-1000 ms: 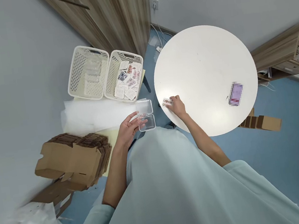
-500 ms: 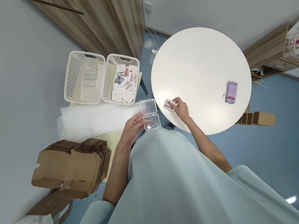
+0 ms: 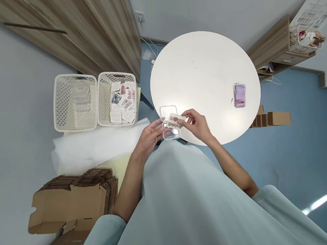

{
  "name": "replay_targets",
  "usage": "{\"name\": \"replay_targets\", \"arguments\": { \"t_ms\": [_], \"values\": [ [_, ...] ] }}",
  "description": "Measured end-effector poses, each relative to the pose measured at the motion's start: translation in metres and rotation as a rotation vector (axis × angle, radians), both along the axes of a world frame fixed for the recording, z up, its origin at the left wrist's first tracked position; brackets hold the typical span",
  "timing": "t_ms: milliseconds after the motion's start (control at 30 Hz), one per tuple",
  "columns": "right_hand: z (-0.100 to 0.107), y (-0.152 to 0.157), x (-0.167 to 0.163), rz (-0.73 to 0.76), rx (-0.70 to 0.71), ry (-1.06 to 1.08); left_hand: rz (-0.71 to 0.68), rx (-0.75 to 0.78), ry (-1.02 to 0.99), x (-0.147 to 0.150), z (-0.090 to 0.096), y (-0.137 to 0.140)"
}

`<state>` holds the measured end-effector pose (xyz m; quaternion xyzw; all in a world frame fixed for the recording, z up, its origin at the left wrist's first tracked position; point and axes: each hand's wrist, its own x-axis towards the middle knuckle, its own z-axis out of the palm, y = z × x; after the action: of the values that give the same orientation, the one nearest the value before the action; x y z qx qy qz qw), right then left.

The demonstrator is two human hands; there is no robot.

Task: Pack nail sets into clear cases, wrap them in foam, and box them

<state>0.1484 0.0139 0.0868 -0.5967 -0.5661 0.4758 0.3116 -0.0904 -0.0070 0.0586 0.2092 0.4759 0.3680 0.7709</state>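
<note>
My left hand (image 3: 150,135) grips an opened clear plastic case (image 3: 168,111) by its left side, near the hinge between its two halves. Between the fingers of my right hand (image 3: 196,124) is a small white card with press-on nails (image 3: 174,121), brownish ones in rows. That card is tilted over the case's hinge line and hides part of both halves. Whether it touches the case I cannot tell. Both hands are at the near left edge of the round white table (image 3: 201,65).
On the left stand two white baskets, one with clear cases (image 3: 81,99), one with several nail cards (image 3: 124,101). Nearer lie white wrapping sheets (image 3: 94,145) and flattened cardboard boxes (image 3: 68,203). A blurred purple object (image 3: 240,95) lies on the table's right side.
My right hand has lifted the nail card off the table and brought it left over the open case. The case now overlaps the table's edge, and the view has shifted.
</note>
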Motion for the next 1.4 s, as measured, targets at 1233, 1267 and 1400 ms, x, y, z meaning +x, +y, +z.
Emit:
{"name": "replay_targets", "arguments": {
  "t_ms": [1233,1267,1400],
  "values": [
    [-0.026,0.039,0.022,-0.145,-0.133,0.092,-0.119,0.059,-0.031,0.033,0.005,-0.011],
    [-0.027,0.039,0.020,-0.145,-0.133,0.097,-0.114,0.055,-0.033,0.033,0.004,-0.013],
    [-0.018,0.039,0.017,-0.141,-0.094,0.118,-0.049,0.037,-0.025,0.033,0.001,-0.018]
  ]
}}
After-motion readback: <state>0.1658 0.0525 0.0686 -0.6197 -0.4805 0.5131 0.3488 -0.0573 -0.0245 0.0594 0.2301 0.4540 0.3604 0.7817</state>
